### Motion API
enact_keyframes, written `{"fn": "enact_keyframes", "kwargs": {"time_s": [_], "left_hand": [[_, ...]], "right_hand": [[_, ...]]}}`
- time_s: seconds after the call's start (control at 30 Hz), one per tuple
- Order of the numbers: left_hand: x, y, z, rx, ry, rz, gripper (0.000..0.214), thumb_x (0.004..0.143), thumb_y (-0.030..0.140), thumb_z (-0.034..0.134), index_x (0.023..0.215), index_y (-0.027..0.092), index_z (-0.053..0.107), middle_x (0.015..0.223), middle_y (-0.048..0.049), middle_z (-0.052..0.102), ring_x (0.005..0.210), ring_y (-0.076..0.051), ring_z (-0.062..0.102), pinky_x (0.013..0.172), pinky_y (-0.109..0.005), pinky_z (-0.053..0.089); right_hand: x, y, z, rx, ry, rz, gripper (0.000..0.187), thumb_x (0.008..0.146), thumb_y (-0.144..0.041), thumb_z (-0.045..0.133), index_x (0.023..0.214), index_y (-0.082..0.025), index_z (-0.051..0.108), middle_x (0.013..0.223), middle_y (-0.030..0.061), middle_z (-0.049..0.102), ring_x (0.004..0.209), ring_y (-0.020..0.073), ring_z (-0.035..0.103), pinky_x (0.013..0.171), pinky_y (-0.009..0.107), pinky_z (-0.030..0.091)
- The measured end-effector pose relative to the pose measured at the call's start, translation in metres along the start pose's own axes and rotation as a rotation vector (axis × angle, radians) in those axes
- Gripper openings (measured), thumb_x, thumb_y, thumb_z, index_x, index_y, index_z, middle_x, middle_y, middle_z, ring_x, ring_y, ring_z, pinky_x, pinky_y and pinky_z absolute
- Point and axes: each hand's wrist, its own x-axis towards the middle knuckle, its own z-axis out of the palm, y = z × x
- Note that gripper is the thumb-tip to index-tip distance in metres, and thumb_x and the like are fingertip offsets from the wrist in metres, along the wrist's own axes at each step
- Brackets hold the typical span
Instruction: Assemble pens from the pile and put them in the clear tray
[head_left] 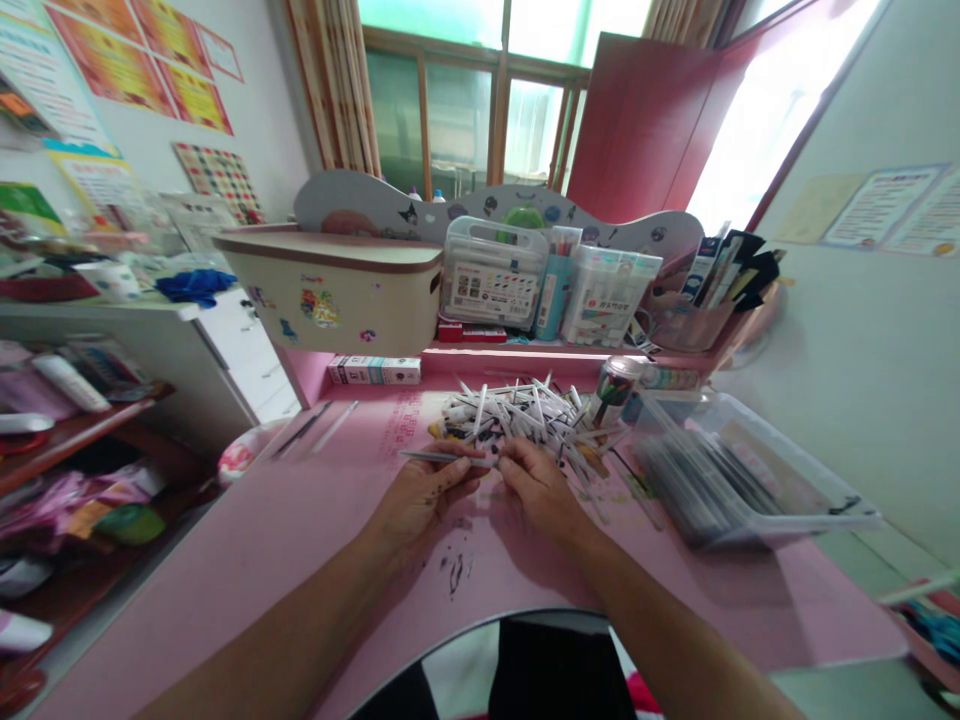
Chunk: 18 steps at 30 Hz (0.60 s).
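My left hand (422, 493) and my right hand (537, 482) meet over the pink desk (300, 540), close to a heap of several white pens (525, 410). Between them they pinch one thin white pen (439, 456) that lies level and points left. The left fingers close on its middle; the right fingers close on its right end. Dark ink stains mark the left fingers and the desk just below the hands.
A clear plastic tray (750, 480) of dark pens sits at the right. A can (611, 390) stands behind the heap. Marker boxes (495, 275) and a cream storage box (337, 285) line the back shelf. Two loose pens (304, 430) lie at the left.
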Motion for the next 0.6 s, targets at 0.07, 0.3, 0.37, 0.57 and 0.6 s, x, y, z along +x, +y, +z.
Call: {"fn": "enact_keyframes", "kwargs": {"time_s": [0.07, 0.3, 0.37, 0.57, 0.6], "left_hand": [[0.000, 0.001, 0.000, 0.009, -0.009, 0.013, 0.016, 0.071, 0.007, 0.081, 0.081, 0.013, 0.070, 0.089, -0.0078, 0.078, 0.080, -0.015, 0.075, 0.069, -0.019, 0.061], [-0.002, 0.003, 0.002, 0.013, -0.009, 0.052, 0.018, 0.073, 0.012, 0.080, 0.082, 0.015, 0.066, 0.093, -0.0073, 0.077, 0.085, -0.017, 0.073, 0.072, -0.024, 0.060], [-0.004, 0.005, 0.004, -0.007, 0.028, 0.020, 0.014, 0.078, 0.014, 0.075, 0.085, 0.017, 0.062, 0.095, -0.0082, 0.076, 0.086, -0.020, 0.073, 0.069, -0.029, 0.060], [-0.006, 0.008, 0.008, -0.027, 0.112, 0.005, 0.012, 0.085, 0.013, 0.062, 0.094, 0.018, 0.058, 0.067, 0.0034, 0.059, 0.056, -0.011, 0.062, 0.057, -0.025, 0.055], [-0.006, 0.007, 0.009, 0.004, 0.094, -0.003, 0.011, 0.086, 0.015, 0.063, 0.095, 0.018, 0.058, 0.064, 0.0050, 0.055, 0.049, -0.008, 0.054, 0.051, -0.021, 0.050]], "right_hand": [[0.000, 0.001, 0.001, -0.006, -0.014, 0.008, 0.021, 0.092, -0.036, 0.050, 0.078, -0.022, 0.053, 0.059, -0.0043, 0.044, 0.057, 0.0130, 0.043, 0.051, 0.024, 0.032], [0.005, -0.008, -0.007, -0.049, -0.037, 0.047, 0.025, 0.093, -0.040, 0.048, 0.077, -0.021, 0.056, 0.060, -0.0035, 0.050, 0.056, 0.0131, 0.046, 0.053, 0.025, 0.035], [0.009, -0.018, -0.030, -0.178, 0.059, 0.034, 0.020, 0.091, -0.036, 0.050, 0.082, -0.020, 0.060, 0.065, -0.0020, 0.057, 0.060, 0.0139, 0.051, 0.057, 0.025, 0.039], [0.009, -0.037, -0.118, -0.953, 0.182, 0.135, 0.016, 0.085, -0.016, 0.056, 0.076, -0.019, 0.069, 0.081, 0.0079, 0.071, 0.076, 0.0199, 0.062, 0.070, 0.030, 0.038], [0.009, -0.035, -0.125, -1.030, 0.137, 0.182, 0.018, 0.085, -0.013, 0.056, 0.075, -0.019, 0.071, 0.081, 0.0089, 0.072, 0.077, 0.0207, 0.063, 0.069, 0.030, 0.037]]}}
